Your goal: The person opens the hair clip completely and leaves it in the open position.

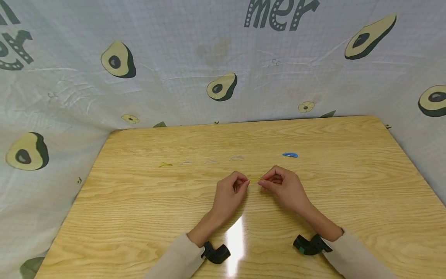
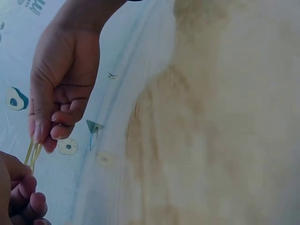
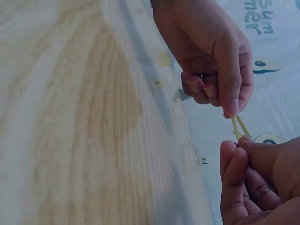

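A thin yellow rubber band spans the short gap between the hands above the tabletop. My left hand pinches one end between thumb and fingertips, and my right hand pinches the other. In the left wrist view, pale yellow strands of the rubber band run between my right hand and my left hand, cut off by the frame. Seen from the right wrist, two strands of the rubber band join my left hand above to my right hand below.
Behind the hands lie a similar yellow band, three thin whitish curved pieces, the nearest to the right being a pale strip, and a blue snap hair clip. The wooden table meets an avocado-printed cloth behind.
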The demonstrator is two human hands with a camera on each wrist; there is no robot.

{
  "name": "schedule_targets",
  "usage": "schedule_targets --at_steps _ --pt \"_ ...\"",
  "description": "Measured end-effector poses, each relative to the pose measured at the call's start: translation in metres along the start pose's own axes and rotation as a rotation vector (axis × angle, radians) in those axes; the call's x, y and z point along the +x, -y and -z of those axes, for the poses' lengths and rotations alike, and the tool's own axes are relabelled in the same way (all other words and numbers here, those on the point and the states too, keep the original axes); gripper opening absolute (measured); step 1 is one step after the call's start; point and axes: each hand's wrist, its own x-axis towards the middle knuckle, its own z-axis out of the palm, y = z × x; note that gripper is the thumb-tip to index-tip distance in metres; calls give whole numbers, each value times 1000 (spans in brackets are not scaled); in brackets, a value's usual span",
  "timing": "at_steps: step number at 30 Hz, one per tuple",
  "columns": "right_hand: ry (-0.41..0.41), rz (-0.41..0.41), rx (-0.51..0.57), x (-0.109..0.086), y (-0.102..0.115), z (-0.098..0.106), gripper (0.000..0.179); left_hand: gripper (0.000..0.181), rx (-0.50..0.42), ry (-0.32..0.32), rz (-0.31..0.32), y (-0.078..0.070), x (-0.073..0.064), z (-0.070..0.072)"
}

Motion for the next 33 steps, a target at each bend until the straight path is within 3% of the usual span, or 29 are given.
schedule_targets --at_steps 12,21,27,33 --pt "-84 52 -68 12 -1 12 12 4 77 -50 7 5 24 -15" --pt "-150 34 -71 23 -2 14 17 4 48 -90 49 12 36 -22" --pt "-198 31 -89 31 -8 17 19 5 52 -106 108 14 45 -29" --pt "-239 31 -83 39 -14 17 19 6 36 -176 205 14 53 -41"
